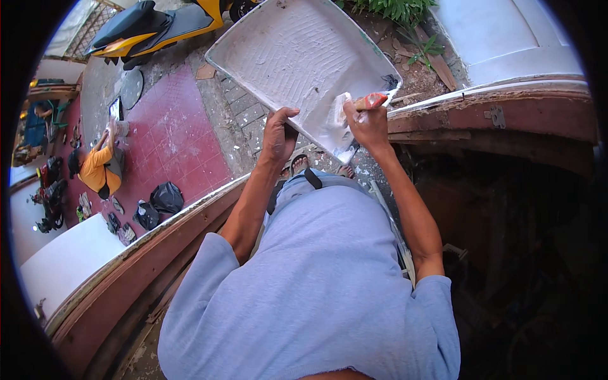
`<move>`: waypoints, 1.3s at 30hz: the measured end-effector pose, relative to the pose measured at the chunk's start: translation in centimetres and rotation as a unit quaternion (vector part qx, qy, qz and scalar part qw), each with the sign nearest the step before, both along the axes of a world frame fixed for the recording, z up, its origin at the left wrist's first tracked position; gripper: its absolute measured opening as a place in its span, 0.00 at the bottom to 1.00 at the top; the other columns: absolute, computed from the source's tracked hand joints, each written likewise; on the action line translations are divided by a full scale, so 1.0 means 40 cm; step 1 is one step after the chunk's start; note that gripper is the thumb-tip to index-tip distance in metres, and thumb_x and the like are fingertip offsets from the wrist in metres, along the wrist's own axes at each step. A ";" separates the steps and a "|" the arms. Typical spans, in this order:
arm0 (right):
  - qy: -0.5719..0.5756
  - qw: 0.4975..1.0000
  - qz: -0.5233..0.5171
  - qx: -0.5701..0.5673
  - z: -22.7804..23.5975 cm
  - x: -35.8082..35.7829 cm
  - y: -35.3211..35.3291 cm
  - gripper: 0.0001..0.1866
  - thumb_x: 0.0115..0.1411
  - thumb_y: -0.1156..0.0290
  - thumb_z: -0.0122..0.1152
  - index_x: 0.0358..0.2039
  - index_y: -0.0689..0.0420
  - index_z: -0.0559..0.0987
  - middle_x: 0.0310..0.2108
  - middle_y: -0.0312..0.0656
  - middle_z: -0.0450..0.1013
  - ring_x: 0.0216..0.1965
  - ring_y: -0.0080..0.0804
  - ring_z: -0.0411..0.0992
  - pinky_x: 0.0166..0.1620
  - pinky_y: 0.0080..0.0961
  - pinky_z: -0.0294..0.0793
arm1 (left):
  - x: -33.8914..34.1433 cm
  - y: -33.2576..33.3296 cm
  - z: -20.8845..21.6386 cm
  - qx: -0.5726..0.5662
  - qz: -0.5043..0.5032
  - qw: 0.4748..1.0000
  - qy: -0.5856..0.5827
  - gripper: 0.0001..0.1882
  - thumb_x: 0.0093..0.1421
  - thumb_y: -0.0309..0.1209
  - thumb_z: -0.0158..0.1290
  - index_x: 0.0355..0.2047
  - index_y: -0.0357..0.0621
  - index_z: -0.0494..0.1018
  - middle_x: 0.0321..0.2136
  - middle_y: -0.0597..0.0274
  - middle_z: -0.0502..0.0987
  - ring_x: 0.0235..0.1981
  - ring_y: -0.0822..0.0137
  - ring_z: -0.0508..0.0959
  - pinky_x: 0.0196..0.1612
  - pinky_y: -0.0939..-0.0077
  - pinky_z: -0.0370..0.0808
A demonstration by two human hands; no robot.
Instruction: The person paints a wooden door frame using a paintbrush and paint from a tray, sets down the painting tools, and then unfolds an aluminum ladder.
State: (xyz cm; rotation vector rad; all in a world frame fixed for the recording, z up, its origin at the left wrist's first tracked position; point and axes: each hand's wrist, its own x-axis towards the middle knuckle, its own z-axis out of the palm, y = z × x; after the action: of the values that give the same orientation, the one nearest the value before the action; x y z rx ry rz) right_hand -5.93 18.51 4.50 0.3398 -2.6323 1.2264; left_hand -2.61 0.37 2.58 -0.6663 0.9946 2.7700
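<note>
A large white paint tray (304,44) with a ribbed slope is held out in front of me, tilted, its paint-coated corner nearest my body. My left hand (278,134) grips the near left rim, thumb over the edge and fingers beneath. In my right hand (368,130) is a paintbrush (372,100) with a red-orange handle end, held at the tray's near right side. White paint covers its bristles, which rest against or just above the tray; I cannot tell which. A small dark scrap (389,81) lies in the tray's right corner.
Peeling reddish-brown wooden boards (494,120) run along my right. At the left, a person in an orange shirt (104,168) works on the red tiled floor (183,120). Black plastic bags (166,197) lie nearby. A yellow-and-black scooter (158,31) stands far left; green plants (392,7) grow beyond the tray.
</note>
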 end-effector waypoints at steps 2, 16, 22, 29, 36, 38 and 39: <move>-0.083 0.992 -0.028 -0.096 -0.009 0.025 -0.009 0.14 0.47 0.67 0.53 0.13 0.63 0.69 0.12 0.48 0.66 0.15 0.42 0.69 0.20 0.35 0.65 | -0.004 0.004 0.004 -0.008 0.001 1.000 0.001 0.16 0.43 0.26 0.50 0.34 0.34 0.64 0.31 0.58 0.68 0.36 0.64 0.69 0.45 0.70 0.63; -0.280 0.699 -0.204 -0.625 0.053 0.160 0.101 0.11 0.51 0.59 0.51 0.21 0.52 0.71 0.14 0.31 0.67 0.13 0.18 0.62 0.16 0.14 0.59 | -0.030 -0.019 0.054 0.057 -0.098 0.993 -0.016 0.22 0.44 0.27 0.46 0.42 0.32 0.61 0.40 0.54 0.68 0.44 0.60 0.68 0.50 0.66 0.61; -0.095 0.661 -0.310 -0.677 0.052 0.314 0.247 0.11 0.50 0.57 0.54 0.22 0.51 0.71 0.17 0.29 0.68 0.14 0.15 0.62 0.15 0.12 0.57 | -0.059 -0.034 0.031 0.073 -0.143 0.987 -0.031 0.26 0.43 0.25 0.45 0.46 0.33 0.58 0.45 0.52 0.65 0.47 0.55 0.64 0.52 0.61 0.58; 0.063 0.588 -0.465 -0.659 0.000 0.381 0.482 0.14 0.49 0.55 0.54 0.22 0.52 0.69 0.14 0.31 0.63 0.12 0.16 0.59 0.16 0.12 0.56 | -0.085 -0.044 0.016 0.035 -0.164 0.986 -0.023 0.25 0.44 0.26 0.47 0.45 0.34 0.60 0.45 0.51 0.65 0.46 0.54 0.65 0.51 0.58 0.59; 0.154 0.598 -0.432 -0.657 0.033 0.270 0.678 0.13 0.50 0.56 0.53 0.22 0.51 0.68 0.13 0.31 0.62 0.12 0.16 0.58 0.16 0.13 0.54 | -0.076 -0.026 0.047 -0.007 -0.153 0.988 -0.017 0.25 0.42 0.26 0.47 0.44 0.34 0.62 0.43 0.52 0.67 0.45 0.55 0.67 0.49 0.59 0.63; 0.175 0.601 -0.405 -0.666 0.057 0.231 0.698 0.12 0.50 0.56 0.54 0.21 0.51 0.68 0.13 0.31 0.61 0.12 0.16 0.58 0.15 0.13 0.54 | -0.078 -0.035 0.040 0.022 -0.138 0.990 -0.029 0.28 0.43 0.26 0.47 0.48 0.39 0.59 0.46 0.52 0.64 0.48 0.54 0.63 0.51 0.53 0.57; 0.183 0.598 -0.392 -0.675 0.067 0.214 0.704 0.12 0.50 0.57 0.55 0.21 0.51 0.68 0.13 0.31 0.61 0.12 0.16 0.58 0.15 0.13 0.54 | -0.075 -0.038 0.036 0.024 -0.126 0.991 -0.029 0.29 0.43 0.27 0.47 0.49 0.39 0.58 0.47 0.52 0.63 0.49 0.54 0.62 0.51 0.52 0.56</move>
State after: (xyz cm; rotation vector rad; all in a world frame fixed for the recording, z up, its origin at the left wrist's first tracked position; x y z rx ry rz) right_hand 2.62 46.69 7.18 -0.6821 -0.6837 1.9350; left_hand -5.61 -1.16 4.03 -0.5688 0.9268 2.5324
